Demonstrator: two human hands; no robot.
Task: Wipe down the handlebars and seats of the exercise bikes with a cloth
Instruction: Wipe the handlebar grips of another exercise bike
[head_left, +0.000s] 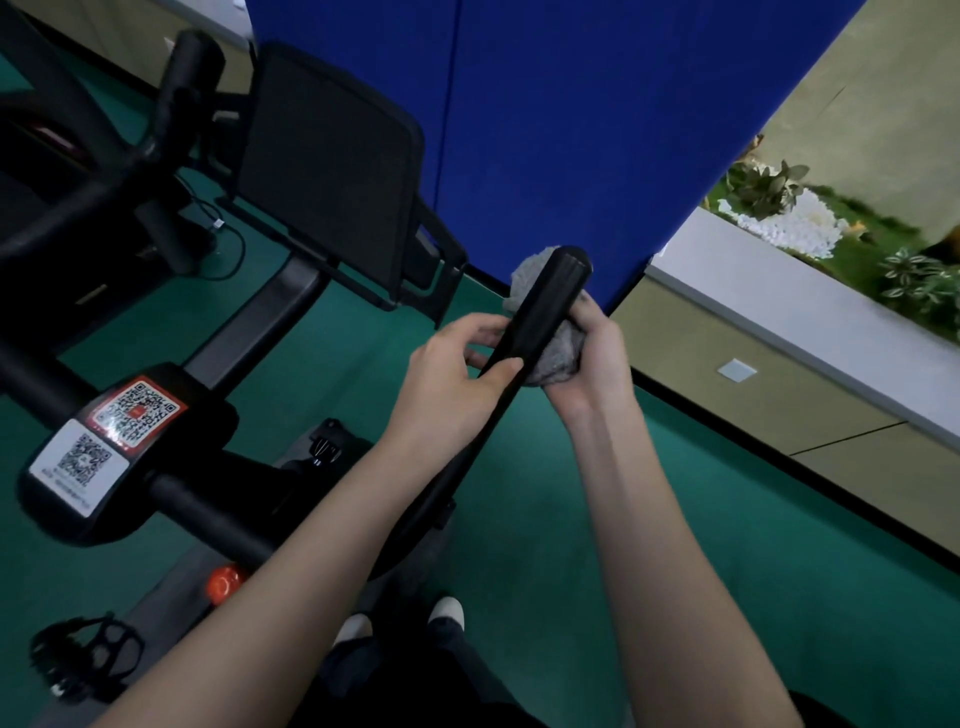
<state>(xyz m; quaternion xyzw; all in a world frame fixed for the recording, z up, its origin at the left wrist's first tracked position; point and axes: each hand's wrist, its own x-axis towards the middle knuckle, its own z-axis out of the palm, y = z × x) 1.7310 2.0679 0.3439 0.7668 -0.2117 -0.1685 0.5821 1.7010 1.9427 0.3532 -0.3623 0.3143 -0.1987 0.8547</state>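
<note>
The handlebar (540, 317) runs up and away between both hands; the right hand (592, 358) presses a grey cloth (556, 358) beneath it, seemingly wrapped around, while the left hand (457, 374) grips lower down.

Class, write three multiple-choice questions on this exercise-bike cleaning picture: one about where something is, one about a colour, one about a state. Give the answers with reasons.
1. Where is the cloth?
A. On the floor
B. Wrapped around the far end of the handlebar
C. Draped over the screen

2. What colour is the knob low on the bike frame?
A. Orange-red
B. Yellow
C. White

3. What is the left hand doing?
A. Hanging free
B. Pressing the screen
C. Gripping the handlebar

Answers:
1. B, grey cloth shows on both sides of the bar near its tip, held there by the right hand.
2. A, it stands out orange-red against the dark frame.
3. C, its thumb and fingers close around the bar just below the cloth.
</note>
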